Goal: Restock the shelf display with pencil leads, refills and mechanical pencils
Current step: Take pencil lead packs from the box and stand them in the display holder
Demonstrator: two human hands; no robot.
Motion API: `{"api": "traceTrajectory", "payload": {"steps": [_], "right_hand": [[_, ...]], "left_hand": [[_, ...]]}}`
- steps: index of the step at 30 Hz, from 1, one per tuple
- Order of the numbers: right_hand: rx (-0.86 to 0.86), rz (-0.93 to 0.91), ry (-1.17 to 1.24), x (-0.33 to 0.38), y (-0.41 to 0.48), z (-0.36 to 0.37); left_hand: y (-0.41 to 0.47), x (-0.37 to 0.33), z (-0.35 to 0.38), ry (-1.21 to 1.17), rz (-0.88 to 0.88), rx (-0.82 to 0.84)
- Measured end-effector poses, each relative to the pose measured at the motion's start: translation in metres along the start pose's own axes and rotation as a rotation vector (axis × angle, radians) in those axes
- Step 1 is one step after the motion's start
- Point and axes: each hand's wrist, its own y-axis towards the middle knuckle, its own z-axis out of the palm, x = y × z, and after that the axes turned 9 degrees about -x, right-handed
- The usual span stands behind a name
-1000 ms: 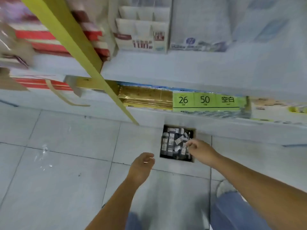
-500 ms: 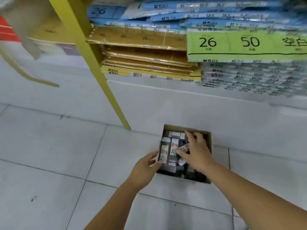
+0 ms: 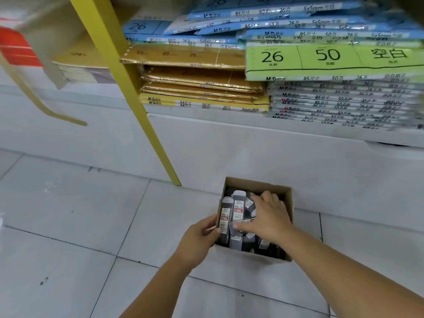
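A small open cardboard box (image 3: 289, 210) stands on the tiled floor against the shelf base. It holds several dark pencil lead packs (image 3: 238, 206) with white and red labels. My left hand (image 3: 199, 239) grips the box's left wall, thumb resting on a lead pack by the rim. My right hand (image 3: 267, 216) lies inside the box on top of the packs, its fingers curled over them and its thumb pressed against one pack. Whether it has lifted a pack I cannot tell.
A yellow slanted post (image 3: 128, 95) meets the floor just left of the box. On the bottom shelf lie stacks of loose-leaf paper packs: blue (image 3: 275, 28), gold (image 3: 197, 81), green (image 3: 330, 61) and grey (image 3: 339, 104). White floor tiles (image 3: 68, 226) spread to the left.
The view has dropped from the upper shelves down to the box. My left hand moved from above the floor onto the box's left wall. My right hand went deeper among the packs.
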Motion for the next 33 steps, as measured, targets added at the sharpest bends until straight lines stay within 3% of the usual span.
{"api": "traceTrajectory", "payload": {"steps": [10, 17, 23, 29, 33], "right_hand": [[0.176, 0.081, 0.347, 0.021, 0.026, -0.006], [0.104, 0.038, 0.207, 0.017, 0.034, -0.015], [0.267, -0.106, 0.236, 0.022, 0.034, -0.014], [0.245, -0.18, 0.194, 0.021, 0.038, -0.008], [0.268, -0.057, 0.435, 0.015, 0.036, -0.009]], "left_hand": [[0.005, 0.004, -0.005, -0.063, -0.022, 0.052], [0.008, 0.01, -0.006, -0.094, -0.01, 0.067], [0.01, 0.012, -0.005, -0.122, -0.022, 0.058], [0.01, 0.012, -0.004, -0.145, -0.046, 0.049], [0.01, 0.012, -0.004, -0.139, -0.043, 0.046]]}}
